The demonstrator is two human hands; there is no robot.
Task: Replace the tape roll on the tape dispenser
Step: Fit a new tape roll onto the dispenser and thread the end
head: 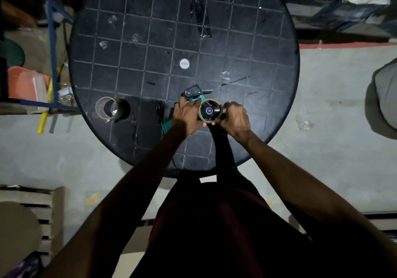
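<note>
A green and black tape dispenser (194, 94) lies on the round black table (150, 41), near its front edge. My left hand (186, 114) grips the dispenser's green body. A thin brown cardboard core (211, 101) rings the dispenser's black hub (208, 111). My right hand (234, 116) holds that core at its right side. A clear tape roll (107, 108) stands alone on the table, well to the left of both hands.
A small white disc (184, 63) marks the table's centre, and scraps of clear tape (225, 75) stick to the top. A blue metal rack (51, 41) with an orange box (25, 84) stands at left. Wooden pallets (43, 209) lie on the floor near me.
</note>
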